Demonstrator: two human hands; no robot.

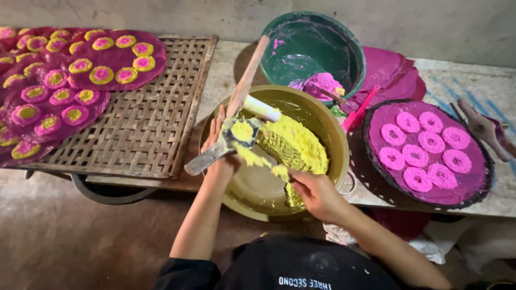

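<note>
A: The yellow dough [293,145] in the near bowl, how does its surface look?

B: Soft and crumbly, matt, with rough ridges. The bowl [322,115] itself seems plastic, olive yellow, with a wet shine inside.

A: And the tool in the left hand [217,147]?

B: The press [223,147] looks like dull grey metal, smeared with dough, and it has a long handle [246,78] of worn, matt wood.

A: The far bowl?

B: The green basin [314,51] is glossy plastic with pink smears.

A: What about the left?

B: A woven tray [156,123], bamboo or cane I think, dry and rough. The round mat [470,185] at the right looks matt purple, and the pink rings [416,156] on it are grainy.
</note>
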